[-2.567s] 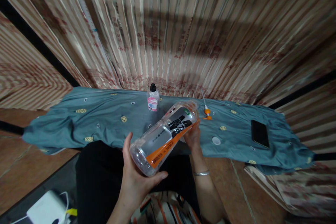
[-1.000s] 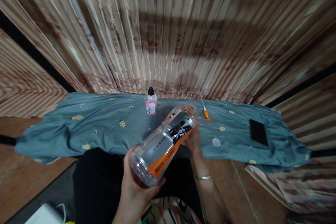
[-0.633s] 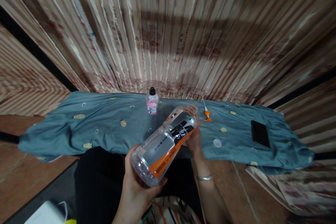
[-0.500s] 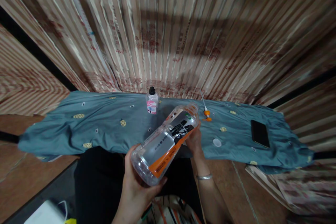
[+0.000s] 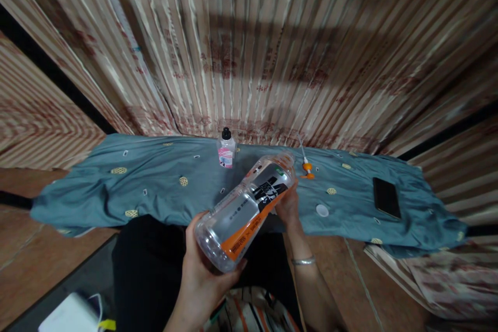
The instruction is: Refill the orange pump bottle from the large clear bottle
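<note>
A large clear plastic bottle (image 5: 245, 212) with an orange, black and grey label lies tilted across both hands, its uncapped-looking neck up to the right. My left hand (image 5: 206, 262) wraps round the base end. Behind the upper part, my right hand (image 5: 288, 205) grips the bottle near its shoulder; some of its fingers are hidden. An orange pump head (image 5: 307, 168) with a thin clear tube rests on the cloth just beyond the neck. To the left stands a small clear bottle (image 5: 226, 149) with a black cap and pink label.
A blue-green cloth (image 5: 155, 187) with pineapple prints covers the narrow table. On its right side lie a white round disc (image 5: 322, 210) and a black phone (image 5: 386, 197). A striped curtain (image 5: 249, 52) hangs close behind. At lower left is a white box-like object (image 5: 72, 314).
Both hands keep the large bottle in almost the same tilted pose. The view has shifted very slightly; the things on the cloth stay where they were.
</note>
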A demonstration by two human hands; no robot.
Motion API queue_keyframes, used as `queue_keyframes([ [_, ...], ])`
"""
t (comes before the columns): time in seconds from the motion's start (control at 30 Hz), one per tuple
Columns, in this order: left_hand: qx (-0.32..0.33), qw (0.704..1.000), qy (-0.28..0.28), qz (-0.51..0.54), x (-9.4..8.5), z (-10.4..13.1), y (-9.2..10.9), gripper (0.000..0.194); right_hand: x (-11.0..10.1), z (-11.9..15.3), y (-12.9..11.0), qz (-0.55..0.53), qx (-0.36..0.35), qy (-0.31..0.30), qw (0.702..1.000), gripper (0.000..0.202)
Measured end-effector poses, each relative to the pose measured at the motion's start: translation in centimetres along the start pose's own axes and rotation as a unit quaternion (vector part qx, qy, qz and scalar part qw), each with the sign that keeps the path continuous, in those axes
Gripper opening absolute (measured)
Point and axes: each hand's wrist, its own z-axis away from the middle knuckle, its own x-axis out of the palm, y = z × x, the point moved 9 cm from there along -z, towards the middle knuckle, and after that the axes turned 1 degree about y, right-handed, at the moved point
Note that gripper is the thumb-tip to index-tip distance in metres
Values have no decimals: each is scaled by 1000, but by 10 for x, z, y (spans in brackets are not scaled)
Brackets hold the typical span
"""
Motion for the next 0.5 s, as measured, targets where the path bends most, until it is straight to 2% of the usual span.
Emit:
queue_keyframes([
  [0.17,21,999,-12,-32,1,-2,3,78,-2,0,-5,-19,5,2,1000,76],
  [0.3,25,999,2,-21,0,-1,5,74,-1,0,-4,-18,12,-9,1000,78],
  [0.5,33,999,-11,-40,1,-2,6,76,-1,0,-9,-25,-30,-1,999,74],
])
